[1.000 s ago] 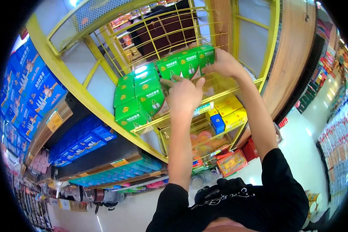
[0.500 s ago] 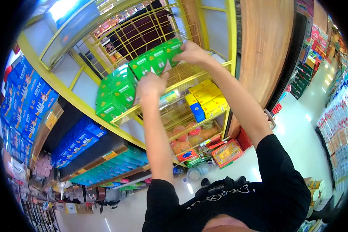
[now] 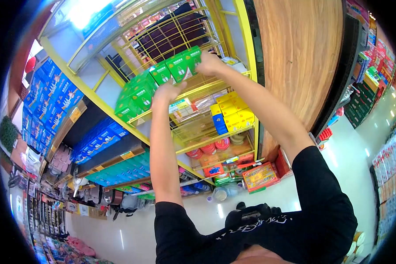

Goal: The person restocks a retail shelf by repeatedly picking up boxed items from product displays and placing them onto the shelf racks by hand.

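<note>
A row of green boxes [image 3: 177, 67] stands on the top shelf of a yellow wire rack [image 3: 193, 93]. My right hand [image 3: 210, 64] grips the right end of this row, its fingers bent round the last box. At the row's front left, my left hand [image 3: 166, 92] is against the lower front of the boxes, its thumb stretched out to the right and its other fingers partly hidden. More green boxes [image 3: 136, 94] are stacked to the left of my left hand.
Yellow boxes [image 3: 238, 119] and a blue box [image 3: 219, 123] sit one shelf lower, above red round tubs [image 3: 222, 143]. Blue boxes [image 3: 53, 101] fill shelves at the left. A wooden panel [image 3: 299, 57] stands to the right. An orange package [image 3: 260, 177] lies low down.
The view has shifted, so the rack sits further left. My left hand has moved down and in against the boxes' front; my right hand stays at the row's right end.
</note>
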Available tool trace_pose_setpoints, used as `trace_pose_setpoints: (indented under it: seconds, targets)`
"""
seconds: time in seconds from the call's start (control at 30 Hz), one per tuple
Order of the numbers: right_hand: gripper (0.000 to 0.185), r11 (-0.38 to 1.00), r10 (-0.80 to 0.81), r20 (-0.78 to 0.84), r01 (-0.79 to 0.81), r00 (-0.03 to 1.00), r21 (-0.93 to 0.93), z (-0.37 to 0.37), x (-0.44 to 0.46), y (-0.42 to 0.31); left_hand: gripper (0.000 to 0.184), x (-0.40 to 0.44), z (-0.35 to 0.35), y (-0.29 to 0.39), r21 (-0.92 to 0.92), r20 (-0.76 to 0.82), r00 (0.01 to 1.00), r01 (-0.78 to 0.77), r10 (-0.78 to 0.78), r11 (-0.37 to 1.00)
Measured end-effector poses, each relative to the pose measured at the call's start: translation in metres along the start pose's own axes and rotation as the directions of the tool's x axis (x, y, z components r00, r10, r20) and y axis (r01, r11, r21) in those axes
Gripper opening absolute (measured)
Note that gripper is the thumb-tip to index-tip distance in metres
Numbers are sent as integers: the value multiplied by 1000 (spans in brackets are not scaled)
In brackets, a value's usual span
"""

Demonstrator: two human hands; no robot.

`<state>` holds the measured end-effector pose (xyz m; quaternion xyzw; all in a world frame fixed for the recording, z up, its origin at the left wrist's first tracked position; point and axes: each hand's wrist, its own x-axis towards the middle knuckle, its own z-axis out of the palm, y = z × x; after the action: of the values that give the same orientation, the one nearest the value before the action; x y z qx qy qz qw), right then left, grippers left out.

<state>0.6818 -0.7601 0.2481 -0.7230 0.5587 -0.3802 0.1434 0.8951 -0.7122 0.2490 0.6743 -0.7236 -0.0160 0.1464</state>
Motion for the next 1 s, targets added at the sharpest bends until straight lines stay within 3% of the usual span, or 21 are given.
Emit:
trace_pose_setpoints:
  seconds: [0.2, 0.4, 0.47, 0.57, 0.6, 0.63, 0.67, 0.7, 0.73, 0.77, 0.83, 0.87, 0.9, 0.97, 1.0]
  targets:
    - [62, 999, 30, 6, -30, 1000, -24, -2, -12, -21, 85, 10, -5, -3, -23, 121, 973, -194, 196, 981]
    - [68, 997, 49, 28, -47, 998, -66, -1, -12, -31, 85, 4, -3, 8, 114, 111, 990, -103, 91, 988]
    - [68, 998, 55, 15, -54, 998, -38, 2, -11, -27, 80, 2, -5, 8, 87, 69, 992, -109, 103, 990]
    - [63, 998, -48, 68, 50, 997, -23, -16, -33, -40, 72, -21, -27, 20, -50, 5, 992, -126, 126, 991]
    - [61, 988, -152, 36, 152, 988, -3, -21, -44, -41, 70, -30, -34, 25, -108, -22, 991, -137, 136, 985]
    - [59, 967, -256, -4, 256, 967, 11, -28, -59, -43, 47, -42, -24, 28, -59, -337, 913, -264, 229, 963]
    - [59, 909, -417, -171, 412, 893, -66, -31, -83, -43, 39, -52, -19, 33, -72, -473, 826, -382, 306, 921]
    - [58, 898, -431, -175, 439, 885, 7, -46, -112, -53, 30, -66, -17, 45, -66, -599, 712, -500, 366, 864]
    - [53, 822, -535, -250, 565, 807, 63, -50, -133, -47, 26, -88, -18, 64, -132, -642, 662, -593, 387, 795]
    - [48, 835, -512, -221, 542, 830, 99, -58, -159, -41, 22, -112, -18, 87, -199, -681, 611, -684, 403, 702]
    - [43, 815, -357, -186, 403, 915, 417, -94, -227, -35, 19, -155, -8, 133, -280, -683, 605, -734, 408, 619]
    - [37, 817, -396, -300, 482, 868, 317, -105, -259, -16, 19, -174, 0, 154, -308, -653, 605, -761, 455, 570]
    - [35, 809, -498, -401, 579, 769, 105, -121, -289, 1, 19, -190, 12, 174, -343, -623, 602, -784, 499, 517]
    - [31, 813, -518, -387, 579, 763, 54, -164, -347, 38, 22, -221, 42, 218, -385, -632, 518, -855, 577, 346]
    - [30, 813, -528, -373, 581, 763, 38, -186, -376, 55, 25, -235, 63, 236, -479, -580, 523, -839, 624, 258]
